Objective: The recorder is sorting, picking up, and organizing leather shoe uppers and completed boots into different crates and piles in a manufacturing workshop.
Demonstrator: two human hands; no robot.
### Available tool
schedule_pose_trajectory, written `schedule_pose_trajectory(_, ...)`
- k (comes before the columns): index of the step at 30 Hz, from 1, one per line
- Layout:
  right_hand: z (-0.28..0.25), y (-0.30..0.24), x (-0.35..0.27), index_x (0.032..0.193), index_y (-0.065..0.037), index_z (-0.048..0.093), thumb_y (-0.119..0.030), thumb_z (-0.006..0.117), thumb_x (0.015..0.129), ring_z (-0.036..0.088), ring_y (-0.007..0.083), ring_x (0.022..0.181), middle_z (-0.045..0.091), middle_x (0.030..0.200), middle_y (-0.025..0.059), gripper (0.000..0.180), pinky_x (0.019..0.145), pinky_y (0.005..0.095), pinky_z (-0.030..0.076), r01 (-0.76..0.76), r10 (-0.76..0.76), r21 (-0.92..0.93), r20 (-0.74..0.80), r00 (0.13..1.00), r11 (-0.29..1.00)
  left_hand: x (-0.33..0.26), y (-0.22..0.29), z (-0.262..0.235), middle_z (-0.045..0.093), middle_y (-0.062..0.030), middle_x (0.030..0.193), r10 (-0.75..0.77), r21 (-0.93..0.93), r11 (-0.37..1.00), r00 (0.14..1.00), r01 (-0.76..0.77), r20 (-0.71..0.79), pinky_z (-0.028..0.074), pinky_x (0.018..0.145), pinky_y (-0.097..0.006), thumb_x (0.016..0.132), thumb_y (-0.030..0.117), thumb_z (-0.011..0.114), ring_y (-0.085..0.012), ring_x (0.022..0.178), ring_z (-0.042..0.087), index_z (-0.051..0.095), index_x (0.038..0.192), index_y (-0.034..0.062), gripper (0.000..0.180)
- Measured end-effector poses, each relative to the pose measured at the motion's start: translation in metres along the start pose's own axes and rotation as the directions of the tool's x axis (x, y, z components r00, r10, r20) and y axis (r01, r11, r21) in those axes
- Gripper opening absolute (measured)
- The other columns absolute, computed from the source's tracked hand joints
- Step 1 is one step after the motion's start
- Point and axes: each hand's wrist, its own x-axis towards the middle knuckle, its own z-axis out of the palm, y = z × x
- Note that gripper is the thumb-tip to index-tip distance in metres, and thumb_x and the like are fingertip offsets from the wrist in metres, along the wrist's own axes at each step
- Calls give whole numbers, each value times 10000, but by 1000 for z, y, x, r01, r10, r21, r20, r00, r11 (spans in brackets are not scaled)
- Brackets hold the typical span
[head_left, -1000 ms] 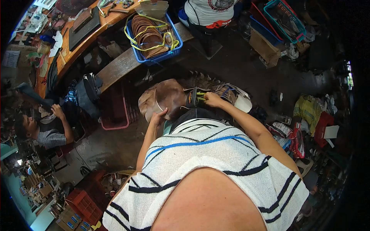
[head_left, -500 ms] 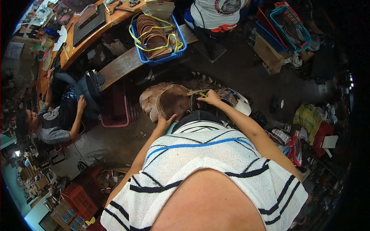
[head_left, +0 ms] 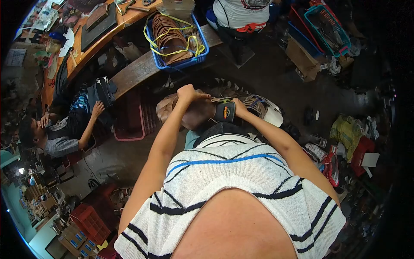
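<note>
Over the far edge of a dark brown, leather-like rounded piece (head_left: 195,116) near my lap, my left hand (head_left: 188,93) is closed, fingers curled; what lies in them is hidden. My right hand (head_left: 239,108) grips the right end of a small black padded piece (head_left: 225,112) with a coloured emblem facing up. The black piece lies against the right side of the brown one. Just right of my right hand, a row of thin brown-edged pieces (head_left: 255,105) stands close together, with a whitish piece (head_left: 273,116) at its end.
A blue basket (head_left: 206,43) of stacked brown curved pieces with yellow strapping stands on a wooden bench (head_left: 134,78). At left sits another person (head_left: 64,140), near a red crate (head_left: 129,139). A second person (head_left: 239,17) is at the back. Teal basket (head_left: 308,21) at far right.
My left hand has moved from the near edge of the brown piece to its far edge. The black piece's emblem now shows by my right hand. The person at left has lowered one arm.
</note>
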Motion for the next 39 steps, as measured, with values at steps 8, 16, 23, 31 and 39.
schedule_pose_trajectory(8,-32,-49,-21,723,43,569,-347,690,741,596,410,711,570,720,264,408,597,459,438,77,-55,-129,161,985,989,-41,-85,81,640,-207,767,6,-400,882,854,-250,-520,477,634,-437,561,610,794,-382,731,614,623,800,22,657)
schedule_pose_trajectory(16,-15,-70,-20,716,43,606,-343,676,736,595,382,636,573,652,247,393,574,445,434,122,-112,-103,95,989,987,-3,-126,173,624,-243,699,-60,-294,951,874,-96,-482,475,618,-491,733,700,589,-446,702,614,680,876,4,716)
schedule_pose_trajectory(23,-2,-54,-11,851,23,617,-161,616,674,604,408,893,629,889,246,256,759,469,475,14,-13,-127,12,1000,992,33,-114,78,680,-166,939,231,-570,754,944,-327,-236,487,710,-359,689,573,712,-254,833,636,668,1000,-30,680)
schedule_pose_trajectory(31,-1,-66,-5,878,27,626,-181,630,659,601,426,916,631,917,260,302,794,481,475,27,-15,-129,94,995,991,30,-56,-39,680,-99,901,172,-595,771,824,228,539,484,729,-298,740,554,701,-180,834,615,697,1035,19,611)
schedule_pose_trajectory(39,6,-61,1,810,29,636,-222,665,649,621,423,877,640,886,268,300,743,493,486,11,8,-150,125,992,989,10,-66,-6,689,-84,895,25,-587,529,680,613,733,483,729,-284,751,517,719,-167,823,618,714,1001,27,550)
